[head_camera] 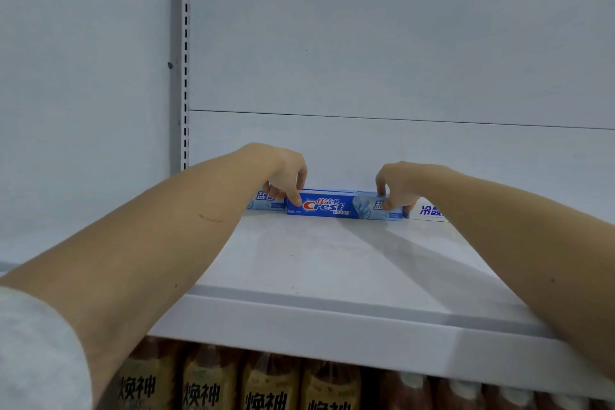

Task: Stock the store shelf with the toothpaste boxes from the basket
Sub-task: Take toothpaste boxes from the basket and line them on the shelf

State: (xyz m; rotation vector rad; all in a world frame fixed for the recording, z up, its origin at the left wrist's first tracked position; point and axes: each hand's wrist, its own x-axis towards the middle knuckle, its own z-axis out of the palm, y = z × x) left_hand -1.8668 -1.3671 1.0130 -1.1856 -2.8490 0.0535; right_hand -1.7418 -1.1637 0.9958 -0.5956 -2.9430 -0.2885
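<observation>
The blue box lies lengthwise at the back of the shelf, just below the middle of the frame, printed face toward the camera. Each end is pinched: the left hand with thumb on the front and fingers curled over the top, the right hand the same way at the other end. Held by both ends, it can probably be squared against the back wall and lined up in the row. A second box sits touching or just beside its left end, partly behind the left hand; a white box shows near its right end. In front, the shelf is bare to its raised lip, leaving room to draw the arms straight back. Bottles stand on the level below, along the bottom edge.
</observation>
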